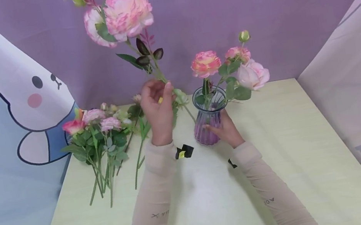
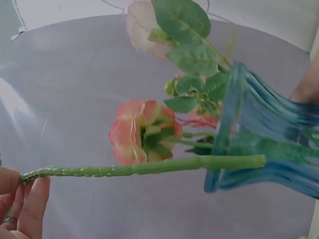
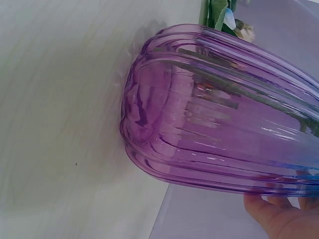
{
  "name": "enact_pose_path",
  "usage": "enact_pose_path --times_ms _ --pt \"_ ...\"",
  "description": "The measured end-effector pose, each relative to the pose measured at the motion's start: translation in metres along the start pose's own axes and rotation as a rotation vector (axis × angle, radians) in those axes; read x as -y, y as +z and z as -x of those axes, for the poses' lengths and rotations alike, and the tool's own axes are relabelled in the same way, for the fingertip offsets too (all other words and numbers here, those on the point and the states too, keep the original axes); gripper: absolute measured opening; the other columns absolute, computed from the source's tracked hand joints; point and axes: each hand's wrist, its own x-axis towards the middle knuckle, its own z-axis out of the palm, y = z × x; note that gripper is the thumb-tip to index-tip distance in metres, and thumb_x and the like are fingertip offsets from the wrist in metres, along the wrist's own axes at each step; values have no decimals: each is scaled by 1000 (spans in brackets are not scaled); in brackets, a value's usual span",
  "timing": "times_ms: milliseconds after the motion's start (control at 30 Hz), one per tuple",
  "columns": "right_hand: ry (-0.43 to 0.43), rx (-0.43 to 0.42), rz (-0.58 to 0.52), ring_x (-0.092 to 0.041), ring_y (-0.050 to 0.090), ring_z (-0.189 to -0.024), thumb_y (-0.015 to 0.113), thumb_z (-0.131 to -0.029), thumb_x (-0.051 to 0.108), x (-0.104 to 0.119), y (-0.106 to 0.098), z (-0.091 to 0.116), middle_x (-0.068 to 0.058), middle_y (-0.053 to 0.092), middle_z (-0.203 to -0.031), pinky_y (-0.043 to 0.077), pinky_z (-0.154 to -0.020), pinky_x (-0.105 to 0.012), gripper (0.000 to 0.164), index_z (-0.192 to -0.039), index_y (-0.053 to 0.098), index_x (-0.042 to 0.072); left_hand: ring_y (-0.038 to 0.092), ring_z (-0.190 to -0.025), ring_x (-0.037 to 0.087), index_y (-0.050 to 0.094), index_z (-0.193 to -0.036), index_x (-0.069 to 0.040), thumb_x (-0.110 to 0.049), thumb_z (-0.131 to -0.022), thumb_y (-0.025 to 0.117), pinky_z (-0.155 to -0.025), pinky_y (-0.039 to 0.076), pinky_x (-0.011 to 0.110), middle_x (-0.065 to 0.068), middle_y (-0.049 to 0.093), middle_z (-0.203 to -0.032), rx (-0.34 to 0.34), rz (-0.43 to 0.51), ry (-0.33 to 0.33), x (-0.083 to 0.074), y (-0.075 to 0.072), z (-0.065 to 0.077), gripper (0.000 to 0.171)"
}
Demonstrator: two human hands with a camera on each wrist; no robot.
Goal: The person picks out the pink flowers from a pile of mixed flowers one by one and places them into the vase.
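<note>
My left hand (image 1: 158, 112) pinches the stem of a tall pink peony spray (image 1: 129, 14), whose full blooms and bud rise above the fingers. Below the hand the bare green stem (image 2: 174, 166) slants down toward the vase, its cut end overlapping the rim in the left wrist view. My right hand (image 1: 230, 130) grips the ribbed glass vase (image 1: 205, 127), thumb across the near side and fingers behind. The glass shades from blue at the rim to purple (image 3: 199, 144) at the base. Inside the vase stand a coral peony (image 1: 206, 64) and a pale pink rose (image 1: 253, 74), leaning right.
Several artificial flowers with green stems lie in a heap (image 1: 101, 143) at the table's left. A loose green stem (image 1: 139, 155) lies beside them. Black tags (image 1: 188, 151) hang near the cuffs. Purple cloth (image 1: 292, 14) backs the table (image 1: 301, 172); printed curtains flank it.
</note>
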Motion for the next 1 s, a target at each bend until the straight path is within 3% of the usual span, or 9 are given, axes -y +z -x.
enact_pose_path --times_ms 200,433,667,800,1000 --pt "15 1 -14 -32 24 -140 73 -83 22 0 0 0 -18 24 -152 21 -114 -42 95 -150 7 9 57 -75 13 53 -99 -3 -4 -88 63 -66 56 35 3 57 -89 9 24 28 -3 11 -5 15" --pt "-1 4 -52 -33 23 -140 73 -82 17 4 -1 0 -18 25 -152 19 -114 -43 94 -149 9 3 57 -76 14 52 -100 -3 -3 -89 61 -64 54 27 8 57 -89 8 102 57 1 22 -13 14" --pt "-12 32 -51 -41 20 -139 69 -83 4 36 -8 8 -27 20 -151 19 -114 -48 90 -147 7 -6 56 -78 14 51 -102 1 -4 -90 61 -69 55 40 5 56 -89 26 69 79 9 32 -17 16" --pt "-8 30 -44 -40 20 -139 70 -83 4 40 -8 10 -27 21 -150 19 -114 -46 90 -147 7 -5 55 -78 13 51 -101 0 -3 -90 61 -71 54 47 3 56 -88 22 74 76 14 36 -19 15" --pt "-2 27 -51 -39 20 -140 70 -83 6 36 -8 8 -27 21 -150 18 -114 -47 90 -147 8 -4 55 -76 12 51 -99 5 -1 -90 60 -67 54 45 9 56 -88 53 -1 89 26 38 -17 14"
